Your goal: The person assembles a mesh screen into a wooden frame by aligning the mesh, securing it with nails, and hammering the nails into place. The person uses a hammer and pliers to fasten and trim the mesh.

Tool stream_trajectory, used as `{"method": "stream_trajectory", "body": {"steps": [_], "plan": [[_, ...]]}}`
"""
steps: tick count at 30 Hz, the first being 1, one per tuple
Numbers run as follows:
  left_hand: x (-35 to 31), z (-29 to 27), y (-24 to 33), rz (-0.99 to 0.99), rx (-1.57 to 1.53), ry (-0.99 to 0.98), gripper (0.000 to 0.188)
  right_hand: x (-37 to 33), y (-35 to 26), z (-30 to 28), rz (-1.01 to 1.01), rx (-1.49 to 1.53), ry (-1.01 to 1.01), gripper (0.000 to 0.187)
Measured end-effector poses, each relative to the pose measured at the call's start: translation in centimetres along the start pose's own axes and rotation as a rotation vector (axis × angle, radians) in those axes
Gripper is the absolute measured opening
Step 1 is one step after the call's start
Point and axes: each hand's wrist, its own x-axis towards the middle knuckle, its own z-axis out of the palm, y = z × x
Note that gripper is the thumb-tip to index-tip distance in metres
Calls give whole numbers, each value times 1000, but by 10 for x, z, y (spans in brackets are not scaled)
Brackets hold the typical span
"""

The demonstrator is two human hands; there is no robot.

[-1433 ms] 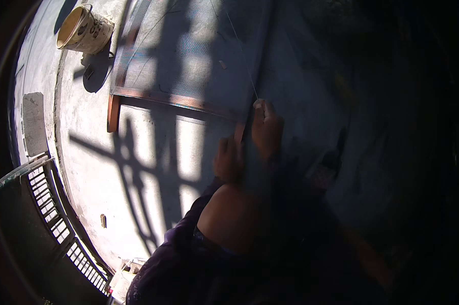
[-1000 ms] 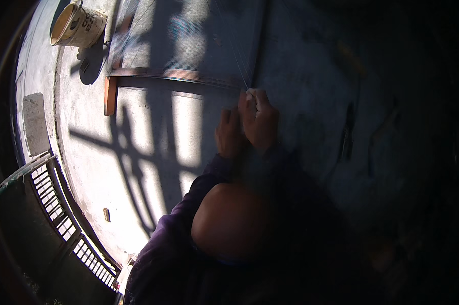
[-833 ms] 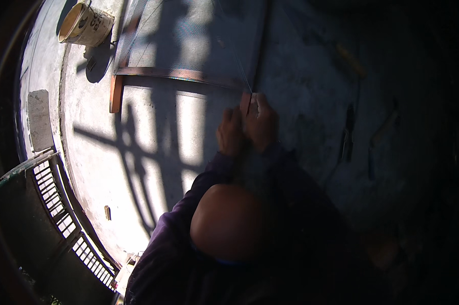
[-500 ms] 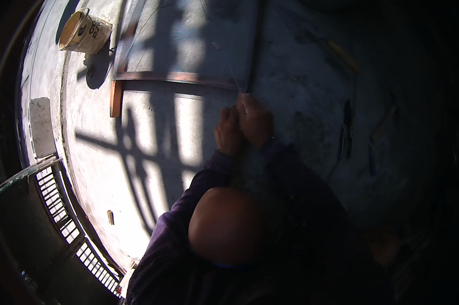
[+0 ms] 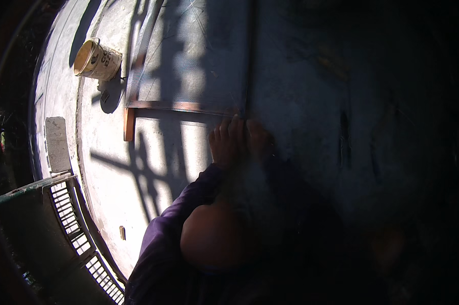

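Both hands sit side by side at the near corner of a wooden frame with fine mesh stretched over it, lying flat on the concrete floor. Left hand: fingers extended and close together, tips touching the frame's bottom rail near where it meets the dark upright rail. Right hand: just beside the left, in shadow, at the same corner; cannot tell if it grips anything or how its fingers are set. Frame's left end sticks out past the mesh as a short orange-lit stub. A pale bucket lies tipped on its side, just left of the frame's far-left edge. A metal railing runs along the slab edge at lower left. The right half of the view is in deep shadow.
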Motion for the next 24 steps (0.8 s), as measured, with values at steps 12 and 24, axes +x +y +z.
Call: {"method": "stream_trajectory", "body": {"steps": [12,24], "plan": [[10,-1,-19,243,57,-84,64,-6,-10,-12,189,64,-93,28],[17,-22,0,175,-64,-14,57,-14,-9,-22,264,188,-55,26]]}}
